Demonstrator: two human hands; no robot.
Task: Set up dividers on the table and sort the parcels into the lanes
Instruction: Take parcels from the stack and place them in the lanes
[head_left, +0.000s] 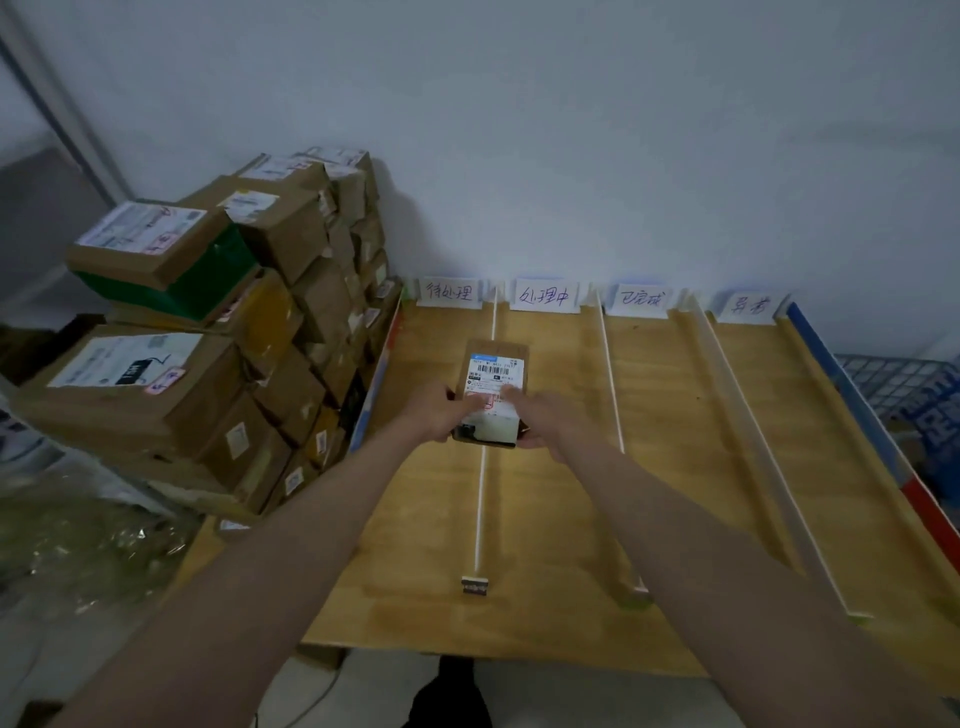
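1. A small cardboard parcel (493, 392) with a white barcode label on top is held over the wooden tabletop (561, 519), about halfway between its near and far edges and toward its left side.
2. The left hand (441, 413) grasps the parcel's left side, thumb curled onto the top face.
3. The right hand (545, 418) grasps the parcel's right side, with a finger lying across the label.
4. The parcel sits directly above the leftmost divider (485, 457), a thin white strip running from the far edge toward the near edge and ending in a small block foot; it straddles the first and second lanes, and whether it touches the strip or the tabletop cannot be told.
5. A second divider (613, 384) runs to the right of the parcel, and a third divider (748, 426) lies further right; both fan out toward the near edge.
6. Four white label cards (545, 297) with handwritten characters stand along the far edge, one at the head of each lane.
7. A raised board (852, 395) with blue and red sections borders the tabletop's right edge.
8. A stack of cardboard parcels (249, 332), many bearing shipping labels, stands just beside the tabletop's left edge, rising above it.
9. A blue crate (914, 384) shows beyond the right edge.
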